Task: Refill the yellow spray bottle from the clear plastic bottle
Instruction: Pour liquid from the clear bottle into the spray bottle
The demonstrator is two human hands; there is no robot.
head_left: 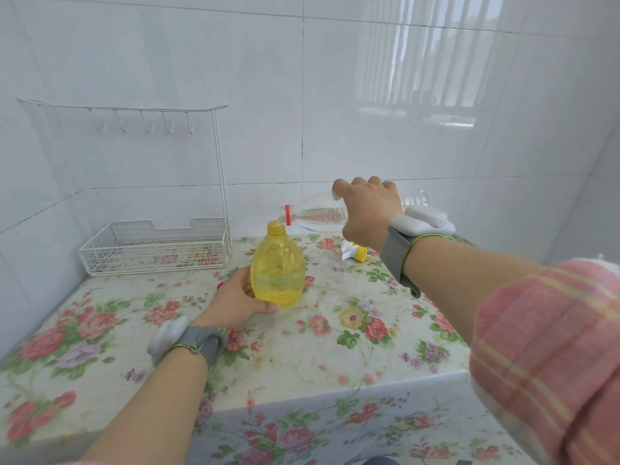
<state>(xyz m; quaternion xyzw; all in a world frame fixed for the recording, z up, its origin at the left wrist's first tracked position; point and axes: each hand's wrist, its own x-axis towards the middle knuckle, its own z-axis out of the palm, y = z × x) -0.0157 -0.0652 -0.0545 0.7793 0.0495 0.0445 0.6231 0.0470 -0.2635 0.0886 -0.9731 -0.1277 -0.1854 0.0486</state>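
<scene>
Right hand (pixel 364 209) gripping tilted clear plastic bottle (pixel 315 214), left hand (pixel 240 302) clasping upright yellow spray bottle (pixel 277 270).

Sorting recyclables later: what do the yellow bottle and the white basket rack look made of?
Yellow spray bottle: translucent glossy plastic, apparently; liquid shows through its wall. White wire basket rack: thin rods in a grid, probably white-coated metal, though the coating hides what is beneath.

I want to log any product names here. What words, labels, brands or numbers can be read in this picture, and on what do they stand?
None can be read.
Yellow bottle: no label shows.
Clear bottle: bare plastic, no label shows.
Wrist bands: no markings legible.
Tablecloth: flowers only, no words.
</scene>
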